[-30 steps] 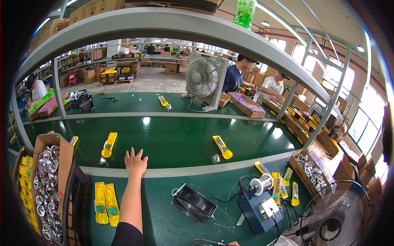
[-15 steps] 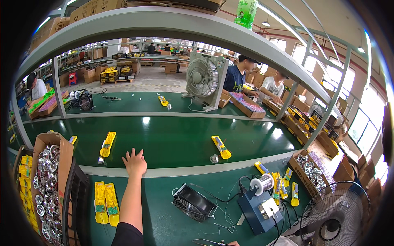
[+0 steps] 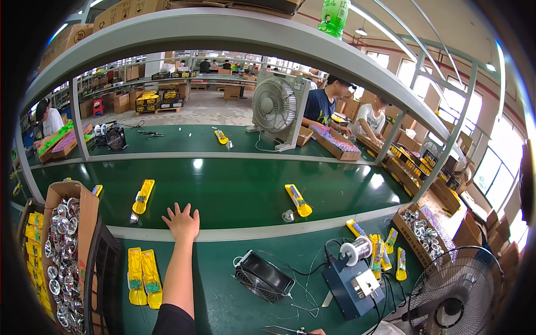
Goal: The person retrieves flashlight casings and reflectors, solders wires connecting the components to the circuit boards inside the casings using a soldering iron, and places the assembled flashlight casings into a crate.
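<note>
My left hand reaches out over the green conveyor belt with fingers spread, holding nothing. Left of it on the belt lies a yellow plastic shell with small parts inside and a shiny reflector at its lower end. Farther right lies another yellow shell, a round reflector beside it. Two yellow shells with green circuit boards lie beside my left forearm. Only a sliver of my right hand shows at the bottom edge, next to a thin tool; its fingers are hidden.
A box of reflectors stands at left, another at right. On the bench are a small black fan, a blue soldering station with a solder spool, and several yellow shells. A wire-cage fan stands lower right.
The shells and reflectors on the belt have slid slightly left. My left hand stays in nearly the same place, its fingers spread a little wider.
</note>
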Demonstrator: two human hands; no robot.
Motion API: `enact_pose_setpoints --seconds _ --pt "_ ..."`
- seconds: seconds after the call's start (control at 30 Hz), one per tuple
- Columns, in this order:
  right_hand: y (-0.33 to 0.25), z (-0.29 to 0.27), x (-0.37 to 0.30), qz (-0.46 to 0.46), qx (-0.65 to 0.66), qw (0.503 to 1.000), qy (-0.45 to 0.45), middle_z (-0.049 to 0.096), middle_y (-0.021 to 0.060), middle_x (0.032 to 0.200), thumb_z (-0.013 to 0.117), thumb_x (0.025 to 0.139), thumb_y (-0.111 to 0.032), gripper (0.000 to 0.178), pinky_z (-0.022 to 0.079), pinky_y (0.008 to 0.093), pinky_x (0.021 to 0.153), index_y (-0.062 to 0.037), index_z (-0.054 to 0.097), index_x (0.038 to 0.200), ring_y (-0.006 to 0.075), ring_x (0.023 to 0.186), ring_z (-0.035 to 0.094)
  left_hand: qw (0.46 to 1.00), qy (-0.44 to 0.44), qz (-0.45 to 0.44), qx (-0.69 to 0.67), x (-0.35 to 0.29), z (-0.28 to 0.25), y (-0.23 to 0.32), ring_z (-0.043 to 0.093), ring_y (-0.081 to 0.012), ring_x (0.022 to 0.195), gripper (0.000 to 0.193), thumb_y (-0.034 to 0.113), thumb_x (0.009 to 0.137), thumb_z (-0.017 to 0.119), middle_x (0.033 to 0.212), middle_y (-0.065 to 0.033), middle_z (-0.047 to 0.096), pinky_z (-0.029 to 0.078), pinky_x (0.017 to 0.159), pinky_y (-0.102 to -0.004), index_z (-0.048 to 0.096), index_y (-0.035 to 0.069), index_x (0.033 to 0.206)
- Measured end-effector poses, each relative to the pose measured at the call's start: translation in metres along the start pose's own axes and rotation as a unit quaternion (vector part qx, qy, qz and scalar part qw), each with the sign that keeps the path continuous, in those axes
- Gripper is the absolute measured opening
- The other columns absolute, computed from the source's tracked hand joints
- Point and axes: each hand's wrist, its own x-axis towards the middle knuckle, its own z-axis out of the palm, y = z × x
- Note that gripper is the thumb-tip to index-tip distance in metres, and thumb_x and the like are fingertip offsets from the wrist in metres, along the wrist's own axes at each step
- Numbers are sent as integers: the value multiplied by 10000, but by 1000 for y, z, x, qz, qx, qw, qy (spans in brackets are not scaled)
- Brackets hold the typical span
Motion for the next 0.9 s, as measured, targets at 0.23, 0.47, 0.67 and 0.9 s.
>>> enact_pose_setpoints --seconds 0.23,0.47,0.67,0.9 --pt "-2 0 0 12 0 1000 -2 519 -29 751 695 881 -93 175 405 237 625 -91 520 892 59 697 471 1000 -11 -20 16 -2 -4 2 233 -386 1455 605 581 967 364 1579 -140 288 130 1170 -613 447 241 1462" --pt "-2 0 0 31 9 999 1 518 -25 756 703 877 -100 183 406 241 624 -87 522 901 61 705 473 999 -22 -32 29 -1 -5 4 207 -405 1461 695 655 932 364 1590 -146 257 113 1170 -618 405 240 1489" --pt "-1 0 0 7 -9 1000 3 514 -25 734 713 879 -123 194 394 246 596 -91 522 887 57 677 459 998 -25 -42 36 -2 -7 5 190 -420 1463 728 668 926 357 1589 -173 244 105 1167 -623 389 221 1499" --pt "8 1 1 4 22 1000 14 525 -24 729 705 891 -118 178 399 250 583 -96 528 889 52 664 458 998 -12 -46 28 0 -3 3 168 -411 1473 735 654 932 354 1583 -206 239 97 1159 -636 389 189 1499"
